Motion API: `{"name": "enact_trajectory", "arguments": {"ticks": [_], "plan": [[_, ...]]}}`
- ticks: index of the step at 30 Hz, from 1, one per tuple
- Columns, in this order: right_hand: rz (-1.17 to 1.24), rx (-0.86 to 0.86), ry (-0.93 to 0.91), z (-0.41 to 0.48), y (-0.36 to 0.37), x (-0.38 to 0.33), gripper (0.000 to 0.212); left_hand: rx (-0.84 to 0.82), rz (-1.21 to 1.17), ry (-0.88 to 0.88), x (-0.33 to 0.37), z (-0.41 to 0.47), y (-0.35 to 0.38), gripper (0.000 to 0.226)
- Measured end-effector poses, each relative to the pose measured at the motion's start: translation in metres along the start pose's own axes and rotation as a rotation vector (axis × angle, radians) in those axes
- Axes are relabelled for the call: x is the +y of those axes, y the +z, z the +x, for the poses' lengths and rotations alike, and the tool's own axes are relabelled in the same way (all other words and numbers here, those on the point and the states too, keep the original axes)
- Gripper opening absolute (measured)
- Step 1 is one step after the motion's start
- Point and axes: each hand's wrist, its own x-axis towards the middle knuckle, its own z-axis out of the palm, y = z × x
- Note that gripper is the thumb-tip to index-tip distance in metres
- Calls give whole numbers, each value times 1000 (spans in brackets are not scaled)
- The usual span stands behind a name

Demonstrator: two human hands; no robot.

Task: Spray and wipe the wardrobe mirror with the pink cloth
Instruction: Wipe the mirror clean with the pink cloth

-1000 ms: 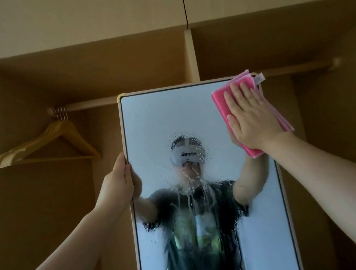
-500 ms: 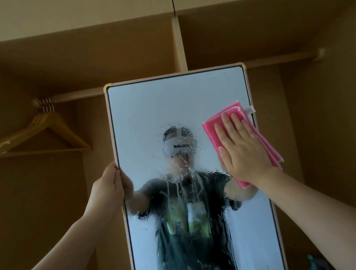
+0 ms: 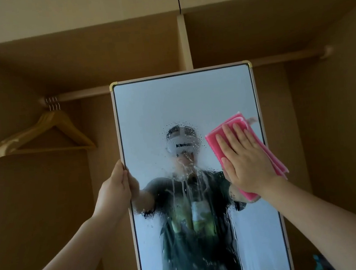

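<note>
A tall framed mirror point(image 3: 170, 105) stands in the middle of the open wardrobe, with spray droplets and runs down its centre. My left hand point(image 3: 115, 191) grips the mirror's left edge at mid height. My right hand point(image 3: 246, 158) lies flat, fingers spread, pressing a folded pink cloth point(image 3: 216, 137) against the glass near the right edge. The cloth sticks out above my fingers and below my wrist. No spray bottle is in view.
Several wooden hangers point(image 3: 42, 135) hang on the rail point(image 3: 77, 95) at the left. A vertical divider point(image 3: 184, 42) runs behind the mirror's top. The rail continues to the right point(image 3: 284, 56). Something teal point(image 3: 319, 262) shows at the bottom right.
My right hand slid the pink cloth down the glass from the mirror's top right corner to mid height. My left hand kept its hold on the left edge.
</note>
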Motion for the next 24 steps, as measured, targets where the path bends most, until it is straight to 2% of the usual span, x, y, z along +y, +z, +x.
{"name": "enact_trajectory", "arguments": {"ticks": [10,15,20,24], "plan": [[4,17,3,58,-21,4,59,-24,-81,-25,3,-2,-2,18],[0,32,64,116,-38,4,60,-41,-173,-97,2,-2,-3,35],[12,55,87,142,-45,1,60,-57,-114,-37,1,-2,-6,24],[6,55,85,141,-44,0,59,-51,-120,-44,-2,0,-5,25]]}}
